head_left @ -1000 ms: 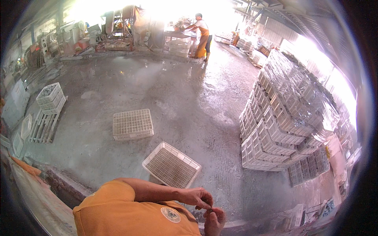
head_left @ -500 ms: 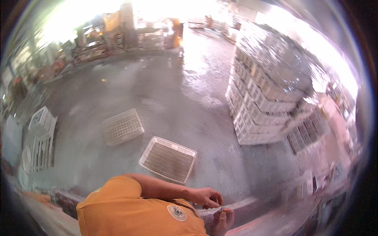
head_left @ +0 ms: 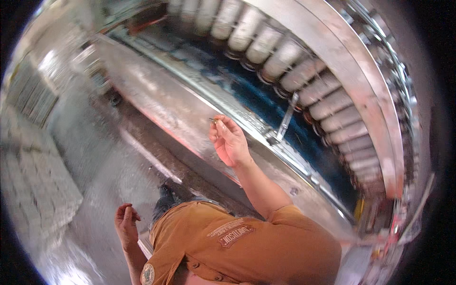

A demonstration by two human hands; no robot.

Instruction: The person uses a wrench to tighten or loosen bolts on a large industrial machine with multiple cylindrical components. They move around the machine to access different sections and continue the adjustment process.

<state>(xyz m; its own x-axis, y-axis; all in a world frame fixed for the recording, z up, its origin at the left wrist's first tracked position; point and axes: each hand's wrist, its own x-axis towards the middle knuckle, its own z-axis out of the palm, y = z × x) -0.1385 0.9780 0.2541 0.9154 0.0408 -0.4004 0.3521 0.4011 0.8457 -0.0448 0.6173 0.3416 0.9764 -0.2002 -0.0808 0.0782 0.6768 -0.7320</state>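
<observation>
My right hand (head_left: 229, 142) is raised over a metal ledge (head_left: 178, 111), its thumb and fingertips pinched on a small dark object (head_left: 213, 120) too small to name. A metal rail (head_left: 194, 92) runs along the ledge just beyond the fingertips. Low at the left, my left hand (head_left: 126, 222) hangs over the floor, away from the machine. Its fingers are curled in, and anything within them is hidden.
Beyond the rail lies a dark blue trough (head_left: 247, 95) with a metal lever (head_left: 287, 121) across it. A curved row of grey rollers (head_left: 263, 46) borders it under a broad metal band (head_left: 339, 57). Stacked pale crates (head_left: 35, 190) stand at the left on wet floor (head_left: 107, 156).
The view has swung from the floor with two white crates to the roller machine. My hands were close together; now they are far apart, the right over the ledge and the left lower.
</observation>
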